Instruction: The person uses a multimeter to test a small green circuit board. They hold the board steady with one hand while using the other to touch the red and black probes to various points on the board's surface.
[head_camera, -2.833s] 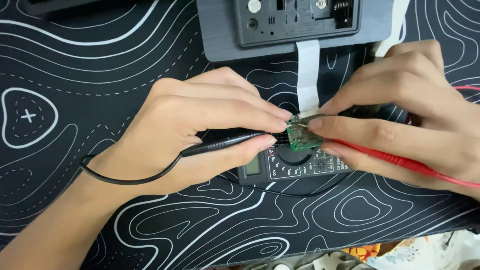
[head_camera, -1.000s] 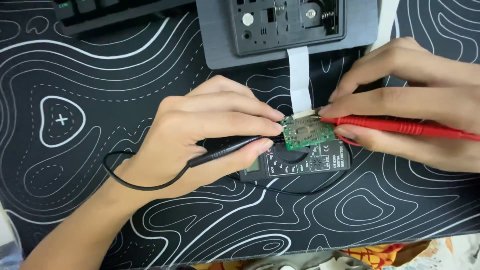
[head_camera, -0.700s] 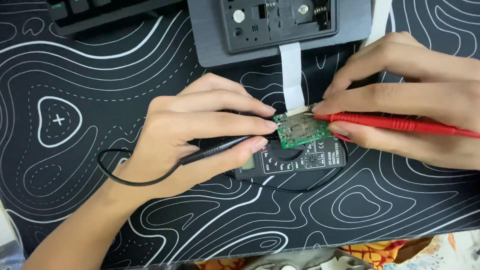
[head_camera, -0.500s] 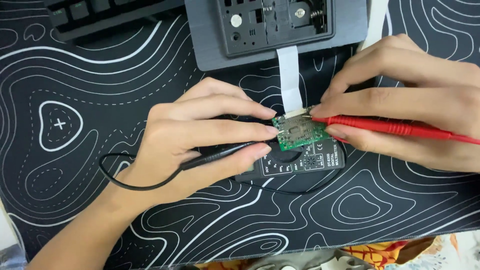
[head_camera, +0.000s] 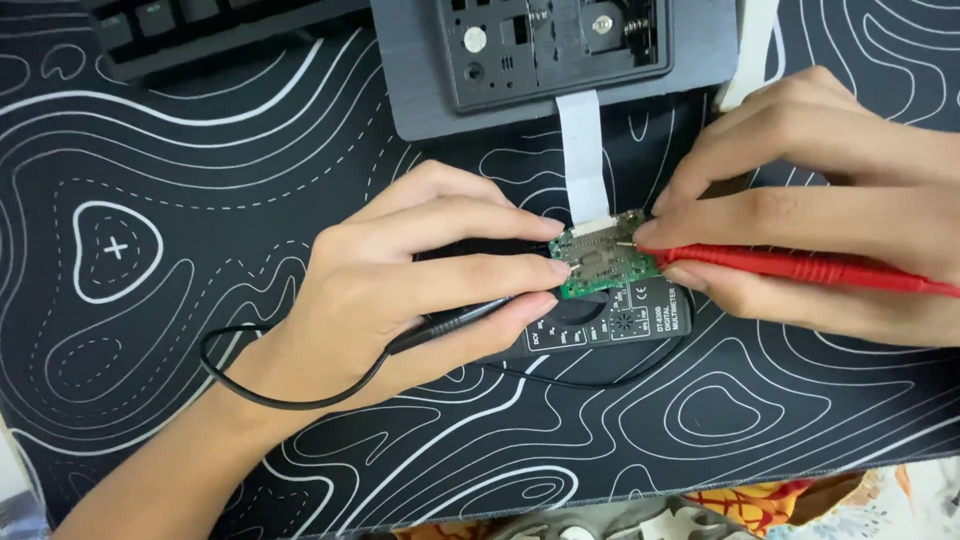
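My left hand (head_camera: 400, 290) is closed around a black probe (head_camera: 455, 322), pinched between thumb and fingers, its tip hidden under my fingertips right at the left edge of the small green circuit board (head_camera: 603, 262). The probe's black lead (head_camera: 290, 395) loops away below my wrist across the mat. My right hand (head_camera: 820, 200) grips the red probe (head_camera: 800, 268) like a pen, fingers narrow around it, with the metal tip resting on the right part of the board.

The board sits tilted up a little, just above a black multimeter (head_camera: 610, 325) that lies on the counter near the middle of the patterned black desk mat (head_camera: 150, 180). A white flat ribbon cable (head_camera: 582, 150) runs from the board's top edge up to the grey device (head_camera: 560, 60) lying open at the far edge of the counter, its dark inner panel with screw posts and springs in view. A dark keyboard (head_camera: 200, 25) lies at the far left corner.

As far as I can judge, the opening up is done: the device is open and the board is out, though joined by its ribbon. Both probes are now placed on the board, so the measuring is under way. I cannot see the meter's display, so I cannot tell whether a reading has come; putting the board back and closing the housing are left.
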